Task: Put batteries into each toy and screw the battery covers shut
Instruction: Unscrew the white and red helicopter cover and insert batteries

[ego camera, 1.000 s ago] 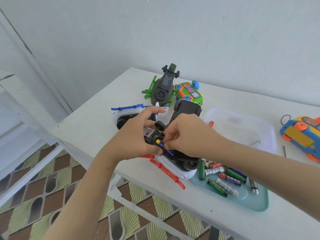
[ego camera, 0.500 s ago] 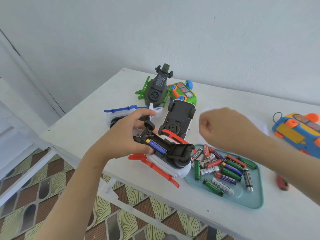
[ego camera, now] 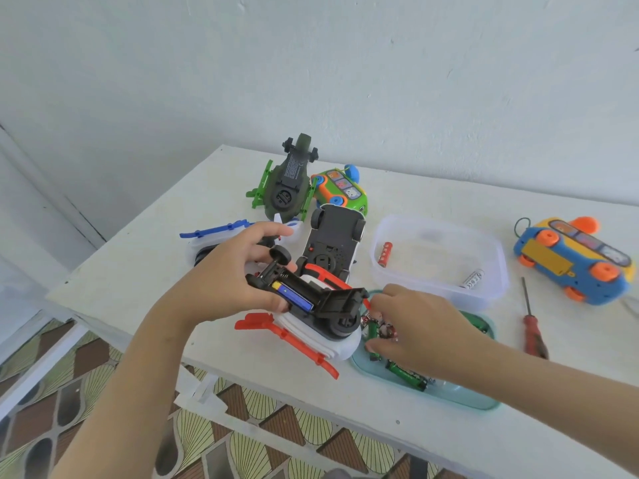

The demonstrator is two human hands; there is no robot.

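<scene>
My left hand point(ego camera: 224, 281) grips a white toy helicopter with red skids point(ego camera: 311, 337), turned belly-up near the table's front edge. Its black battery bay is open, the cover hinged up, and one blue battery point(ego camera: 294, 297) lies inside. My right hand point(ego camera: 422, 333) reaches into the teal tray point(ego camera: 466, 399), fingers curled down over the loose batteries point(ego camera: 406, 373). Whether they pinch one is hidden. A red-handled screwdriver point(ego camera: 532, 333) lies right of the tray.
Behind the held toy lie an upturned black-bottomed car point(ego camera: 333, 236), a white and blue helicopter point(ego camera: 214, 233), a green helicopter point(ego camera: 288, 188) and a green-orange bus toy point(ego camera: 342, 188). A clear tub point(ego camera: 439, 295) holds two batteries. A blue-yellow bus toy point(ego camera: 570, 261) lies far right.
My right hand left the battery bay, swung right, then dropped into the teal tray. The blue battery stays in the bay. My left hand keeps its hold on the helicopter.
</scene>
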